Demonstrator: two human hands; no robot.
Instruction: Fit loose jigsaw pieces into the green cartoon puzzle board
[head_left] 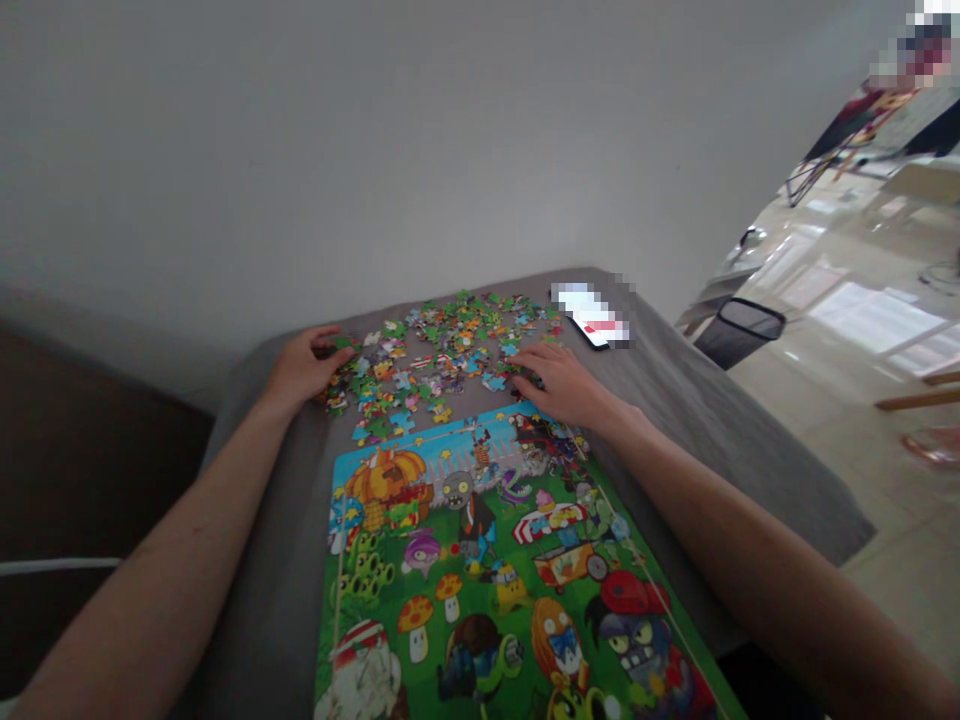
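A heap of loose jigsaw puzzle pieces (442, 350), mostly green, blue and orange, lies spread on the grey cloth. My left hand (296, 375) rests at the heap's left edge, thumb and forefinger apart and curved about a few pieces there. On the opposite side, my right hand (562, 385) lies palm down with its fingers apart, the tips by some blue pieces. Whether a piece is under its fingers is hidden. Nearer to me lies a printed puzzle board (480, 570) with cartoon zombies, plants and mushrooms, its far edge close to the pieces.
A lit phone (592, 315) lies at the table's far right corner. The grey tablecloth (705, 470) hangs down at the right. A pale wall (420, 150) stands behind the table. On the tiled floor to the right is a dark mesh bin (739, 330).
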